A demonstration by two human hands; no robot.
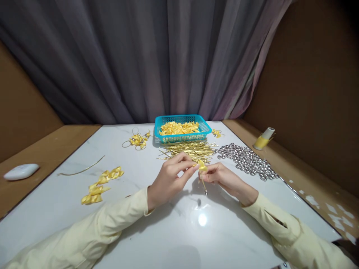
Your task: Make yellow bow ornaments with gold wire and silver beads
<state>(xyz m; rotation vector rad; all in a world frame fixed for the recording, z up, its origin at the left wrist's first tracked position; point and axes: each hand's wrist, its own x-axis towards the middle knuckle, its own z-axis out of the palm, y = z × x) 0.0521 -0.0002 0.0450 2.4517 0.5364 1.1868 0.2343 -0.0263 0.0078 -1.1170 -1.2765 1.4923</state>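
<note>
My right hand (221, 176) holds the small folded yellow ribbon piece (202, 165) in a narrow grip, its thin gold wire (205, 186) hanging down, and my left hand (169, 177) seemingly pinches it from the left.

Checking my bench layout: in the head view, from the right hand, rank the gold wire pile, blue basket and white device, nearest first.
1. Gold wire pile, just beyond the right hand.
2. Blue basket, behind the pile.
3. White device, far left.
</note>
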